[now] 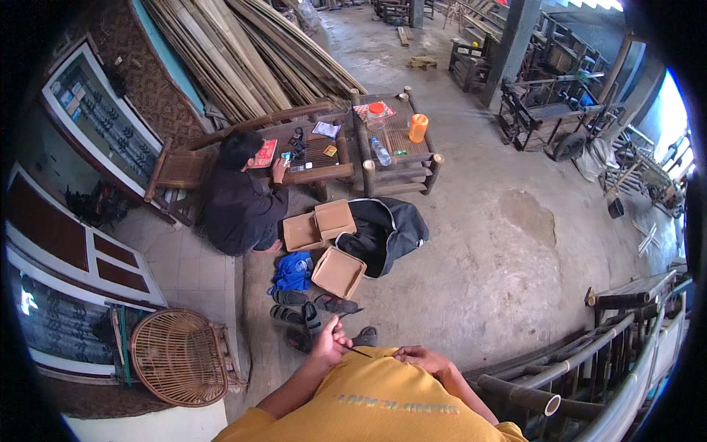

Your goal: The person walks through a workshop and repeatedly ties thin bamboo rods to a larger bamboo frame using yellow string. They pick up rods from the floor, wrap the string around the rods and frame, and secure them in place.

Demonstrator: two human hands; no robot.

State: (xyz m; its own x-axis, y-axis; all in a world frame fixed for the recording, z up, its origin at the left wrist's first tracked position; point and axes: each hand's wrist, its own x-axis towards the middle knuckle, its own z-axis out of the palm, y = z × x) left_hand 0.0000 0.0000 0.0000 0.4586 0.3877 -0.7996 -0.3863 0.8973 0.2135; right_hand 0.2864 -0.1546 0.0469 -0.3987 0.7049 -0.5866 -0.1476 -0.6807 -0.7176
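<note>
Your left hand [331,342] is raised in front of your body, thumb and fingers drawn together in a narrow pinch on what looks like a thin dark strand [359,352]. The strand slants from those fingertips toward the front of your mustard-yellow T-shirt [368,398]; it is too small to tell whether it is cord or a slim stick, or where its far end stops. Your right hand [426,359] is across from the left, fingers curled close to the shirt; you cannot tell from here whether it grips anything.

The step in hand appears to be handling that strand close to your body. The next move seems to call for a steady left pinch and a clear view of the right fingertips, since a thing this slender could slip or turn.

Just beyond your left hand lie black sandals [335,304], then a blue cloth [294,271] beside an open cardboard tray [339,272]. Farther ahead of both hands, a black fabric bag [405,225] lies slumped on the floor, and past it is a bamboo table [401,186] bearing an orange pitcher [418,128]. Ahead and to the left of your grip, a person in dark clothes [239,202] crouches, well apart from your hands.
</note>
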